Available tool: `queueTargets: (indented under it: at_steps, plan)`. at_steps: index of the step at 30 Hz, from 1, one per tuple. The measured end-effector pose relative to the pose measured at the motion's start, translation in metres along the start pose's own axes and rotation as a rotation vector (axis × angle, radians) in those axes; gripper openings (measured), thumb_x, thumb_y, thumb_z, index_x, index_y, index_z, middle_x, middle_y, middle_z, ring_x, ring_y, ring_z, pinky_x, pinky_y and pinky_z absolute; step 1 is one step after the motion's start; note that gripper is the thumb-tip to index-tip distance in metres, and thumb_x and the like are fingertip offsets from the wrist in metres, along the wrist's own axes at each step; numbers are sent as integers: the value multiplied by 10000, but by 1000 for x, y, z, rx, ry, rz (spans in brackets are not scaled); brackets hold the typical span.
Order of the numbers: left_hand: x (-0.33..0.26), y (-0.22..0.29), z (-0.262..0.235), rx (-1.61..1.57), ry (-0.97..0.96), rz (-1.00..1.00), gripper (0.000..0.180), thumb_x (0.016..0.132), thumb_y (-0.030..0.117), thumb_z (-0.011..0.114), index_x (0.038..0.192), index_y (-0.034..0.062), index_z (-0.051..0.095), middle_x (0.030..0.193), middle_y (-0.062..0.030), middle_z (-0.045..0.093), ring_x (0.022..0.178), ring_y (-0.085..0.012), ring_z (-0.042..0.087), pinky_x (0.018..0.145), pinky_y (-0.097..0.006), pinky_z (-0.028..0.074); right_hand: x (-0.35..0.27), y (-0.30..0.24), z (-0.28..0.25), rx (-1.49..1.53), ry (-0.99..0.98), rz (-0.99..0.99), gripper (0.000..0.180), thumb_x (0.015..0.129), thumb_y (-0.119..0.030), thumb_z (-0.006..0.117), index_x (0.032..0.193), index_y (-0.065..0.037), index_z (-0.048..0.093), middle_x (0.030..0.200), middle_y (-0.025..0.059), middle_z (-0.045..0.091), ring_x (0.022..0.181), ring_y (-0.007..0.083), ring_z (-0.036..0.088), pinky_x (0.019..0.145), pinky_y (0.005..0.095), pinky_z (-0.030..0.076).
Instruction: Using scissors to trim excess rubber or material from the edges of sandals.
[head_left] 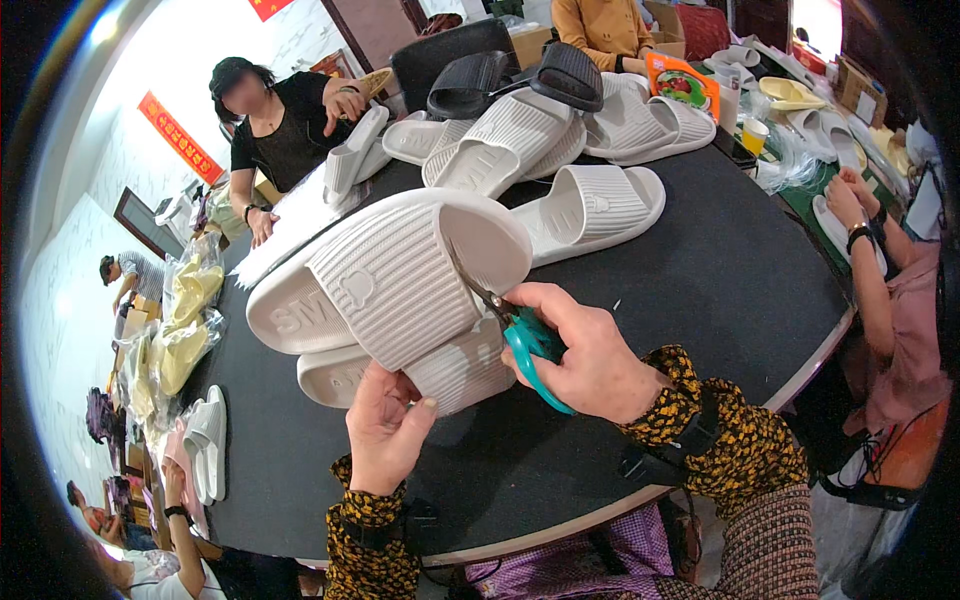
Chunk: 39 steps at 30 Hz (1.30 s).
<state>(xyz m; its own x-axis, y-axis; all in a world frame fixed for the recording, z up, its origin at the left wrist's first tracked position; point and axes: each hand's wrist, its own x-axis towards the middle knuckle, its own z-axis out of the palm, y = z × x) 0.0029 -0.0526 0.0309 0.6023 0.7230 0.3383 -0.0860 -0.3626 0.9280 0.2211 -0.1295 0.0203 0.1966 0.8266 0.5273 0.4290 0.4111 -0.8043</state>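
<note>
A light grey slide sandal [410, 285] with a ribbed strap and a raised bear-shaped outline is held up in front of me. My left hand [388, 425] grips its strap edge from below between thumb and fingers. A second grey slide [465, 370] sits just beneath it, partly covered; whether my left hand also holds that one, I cannot tell. My right hand [595, 350] is closed around teal-handled scissors [530, 355]. Their dark blades point up and left, at the strap's edge near the foot opening of the upper slide.
A heap of grey slides [510, 140] and black slides [568, 78] lies across the dark table [700, 280]. At left are a grey pair [208, 445] and bagged yellow slides [180, 350]. A person in black [290, 130] works opposite; another's hands [850, 205] hold a slide at right.
</note>
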Motion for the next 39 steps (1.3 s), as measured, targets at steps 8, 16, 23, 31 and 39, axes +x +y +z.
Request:
queueTargets:
  at_steps: [8, 16, 23, 31, 39]
  plan:
    - [0, 1, -1, -5, -1, -11, 623, 794, -148, 520, 1370, -40, 309, 1192, -124, 534, 1006, -160, 548, 888, -297, 441, 0, -2, 1, 39, -21, 35, 474, 809, -95, 684, 1211, -6, 450, 919, 81, 588, 766, 96, 570, 683, 256, 489]
    - [-2, 1, -1, -8, -13, -43, 583, 789, -102, 570, 1333, -38, 372, 1173, -92, 535, 1016, -154, 540, 872, -300, 435, 0, -3, -1, 114, 45, 28, 476, 773, -129, 694, 1165, 33, 477, 974, 199, 608, 807, 251, 637, 724, 317, 500]
    - [-3, 0, -2, 8, -26, -32, 559, 783, -116, 576, 1308, -32, 406, 1159, -84, 543, 987, -146, 548, 857, -292, 442, 1, -6, -4, 59, 4, 24, 493, 796, -88, 691, 1209, 25, 445, 914, 84, 597, 808, 100, 577, 717, 248, 482]
    - [-3, -1, -1, -18, -35, 1, 544, 780, -119, 586, 1291, -32, 423, 1127, -80, 552, 978, -144, 551, 847, -285, 448, 0, -3, -2, 87, 13, 12, 477, 817, -111, 687, 1208, 16, 445, 881, 82, 607, 778, 103, 599, 691, 244, 490]
    - [-3, -4, -2, -22, -32, -12, 557, 781, -117, 582, 1304, -35, 409, 1153, -92, 546, 1004, -150, 544, 870, -302, 442, -1, -6, -1, 136, 49, 100, 459, 797, -125, 689, 1187, 5, 483, 990, 160, 607, 780, 180, 621, 702, 293, 501]
